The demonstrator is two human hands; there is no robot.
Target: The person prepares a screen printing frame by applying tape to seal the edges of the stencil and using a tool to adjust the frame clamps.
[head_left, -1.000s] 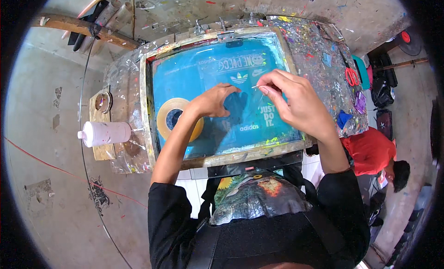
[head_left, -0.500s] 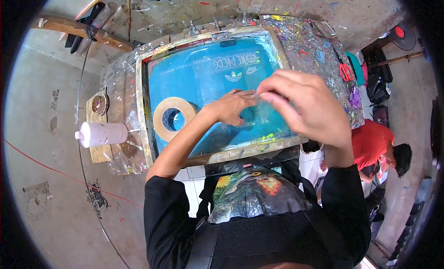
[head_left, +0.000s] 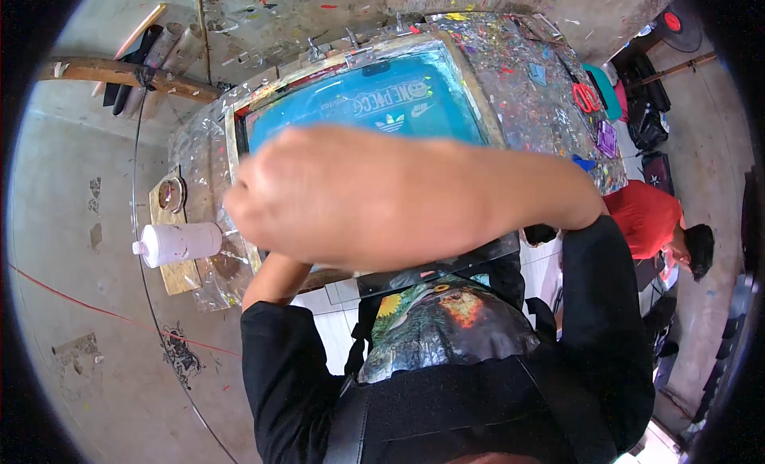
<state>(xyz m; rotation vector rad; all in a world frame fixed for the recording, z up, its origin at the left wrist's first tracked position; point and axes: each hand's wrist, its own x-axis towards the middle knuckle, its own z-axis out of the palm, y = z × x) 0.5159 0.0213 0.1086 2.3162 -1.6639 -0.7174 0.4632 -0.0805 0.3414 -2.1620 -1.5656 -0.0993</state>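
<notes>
A wood-framed printing screen (head_left: 468, 81) with blue mesh (head_left: 319, 105) and pale lettering and logos lies on the worktable before me. My right hand (head_left: 295, 193), blurred, reaches leftward across it, close to the camera. It looks closed like a fist, knuckles up; its fingertips and anything in them are hidden. My left forearm (head_left: 275, 279) comes up from below and vanishes under the right hand, so my left hand is out of sight. The lower part of the mesh is covered from view too.
Left of the screen stand a pale pink bottle (head_left: 182, 245) and a small round container (head_left: 170, 194) on a board. Red-handled scissors (head_left: 586, 97) and a purple item (head_left: 606, 139) lie on the paint-spattered table (head_left: 518, 81). A person in red (head_left: 641, 217) is at the right.
My right hand has swung left from the screen's right side and now covers my left hand and the tan tape roll. The view has shifted slightly.
</notes>
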